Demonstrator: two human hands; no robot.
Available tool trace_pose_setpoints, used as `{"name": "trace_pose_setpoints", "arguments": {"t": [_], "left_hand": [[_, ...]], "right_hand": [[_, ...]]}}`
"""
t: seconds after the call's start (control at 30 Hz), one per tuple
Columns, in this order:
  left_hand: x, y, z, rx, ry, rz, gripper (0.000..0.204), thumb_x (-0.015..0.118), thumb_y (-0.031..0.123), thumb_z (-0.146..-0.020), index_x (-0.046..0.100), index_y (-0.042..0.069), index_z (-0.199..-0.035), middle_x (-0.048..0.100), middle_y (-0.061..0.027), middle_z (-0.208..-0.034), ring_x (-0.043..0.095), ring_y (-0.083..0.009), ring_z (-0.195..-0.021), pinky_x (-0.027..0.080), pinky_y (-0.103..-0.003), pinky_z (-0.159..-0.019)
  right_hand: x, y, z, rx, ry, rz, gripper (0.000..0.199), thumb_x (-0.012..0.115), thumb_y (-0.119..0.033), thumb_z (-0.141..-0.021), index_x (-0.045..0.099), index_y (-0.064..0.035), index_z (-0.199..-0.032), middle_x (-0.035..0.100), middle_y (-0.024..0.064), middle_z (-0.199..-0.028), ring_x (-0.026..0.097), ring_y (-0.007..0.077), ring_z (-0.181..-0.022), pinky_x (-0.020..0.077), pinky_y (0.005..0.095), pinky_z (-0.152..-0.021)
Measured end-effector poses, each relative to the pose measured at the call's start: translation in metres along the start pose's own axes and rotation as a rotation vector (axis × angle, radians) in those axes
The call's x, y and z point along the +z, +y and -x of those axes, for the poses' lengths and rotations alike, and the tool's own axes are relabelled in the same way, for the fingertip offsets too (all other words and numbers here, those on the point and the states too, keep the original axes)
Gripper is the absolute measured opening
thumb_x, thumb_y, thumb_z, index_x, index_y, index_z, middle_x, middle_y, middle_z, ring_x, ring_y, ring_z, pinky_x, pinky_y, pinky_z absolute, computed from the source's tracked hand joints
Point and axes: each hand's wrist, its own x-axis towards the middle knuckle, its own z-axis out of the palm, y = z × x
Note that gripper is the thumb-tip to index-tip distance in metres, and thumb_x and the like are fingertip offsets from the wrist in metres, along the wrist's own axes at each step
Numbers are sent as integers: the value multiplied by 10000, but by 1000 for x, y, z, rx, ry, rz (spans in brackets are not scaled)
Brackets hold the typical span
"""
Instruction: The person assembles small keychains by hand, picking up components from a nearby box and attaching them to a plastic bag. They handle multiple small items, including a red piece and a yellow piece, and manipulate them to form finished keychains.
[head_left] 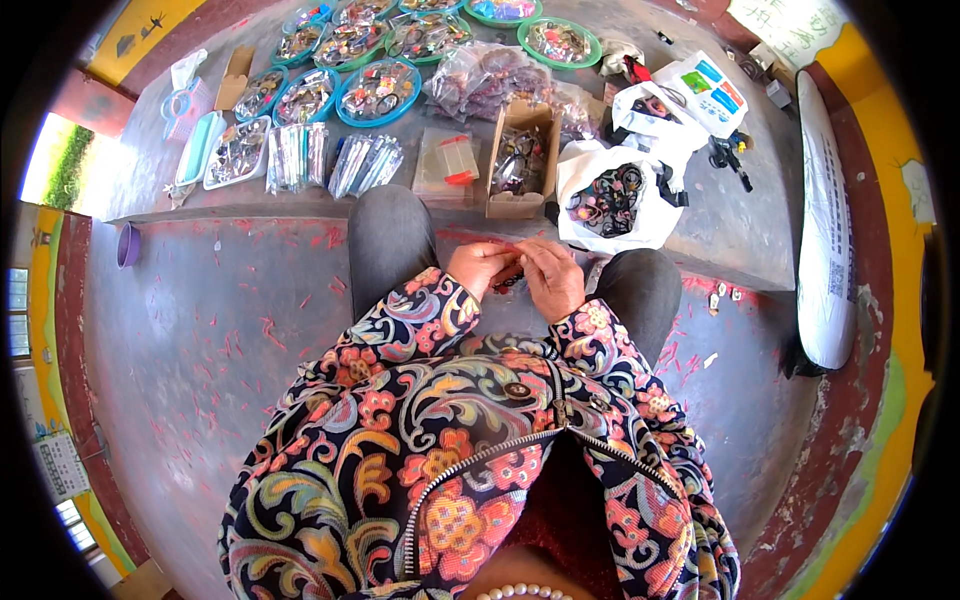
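Note:
My left hand [482, 266] and my right hand [552, 278] meet between my knees, fingertips pinched together. Between them hangs a small dark band [508, 284] with a hint of red; the fingers cover most of it, so its exact kind is unclear. Just beyond the hands, on the raised ledge, stands a white plastic bag [640, 228] full of dark hair ties [608, 200]. Left of that is an open cardboard box [512, 204] with small packaged items inside. A clear flat packet [445, 165] with a red-orange patch lies beside the box.
Blue and green round trays [378, 92] of small packaged goods cover the far ledge, beside clear plastic bags [485, 80]. Bundles of slim packets [366, 165] lie nearer. Red scraps [270, 332] litter the floor. A purple bowl [128, 245] sits at left; a long white wrapped panel [826, 230] leans at right.

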Motion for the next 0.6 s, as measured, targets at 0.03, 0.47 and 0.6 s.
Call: {"name": "trace_pose_setpoints", "arguments": {"t": [0.03, 0.47, 0.6], "left_hand": [[0, -1, 0, -2, -13, -29, 173, 492, 27, -833, 542, -94, -946, 577, -143, -941, 583, -209, -867, 485, -269, -783], [-5, -11, -2, 23, -56, -142, 190, 471, 58, -837, 555, -61, -958, 583, -80, -812, 567, -137, -696, 444, -222, -605], [-9, -22, -9, 146, -64, -322, 174, 463, 63, -824, 599, -34, -872, 569, -36, -658, 501, -88, -543, 370, -219, -463]], "right_hand": [[4, 9, 3, 25, -26, 24, 130, 549, -48, -747, 597, -18, -864, 584, 154, -870, 569, 307, -796, 461, 339, -693], [1, 1, 3, -95, 3, 178, 140, 591, -52, -690, 606, -50, -829, 583, 101, -819, 563, 281, -767, 464, 347, -661], [1, -1, 4, -67, -42, 198, 118, 584, -70, -694, 605, -73, -810, 574, 89, -791, 560, 269, -766, 464, 344, -652]]}}
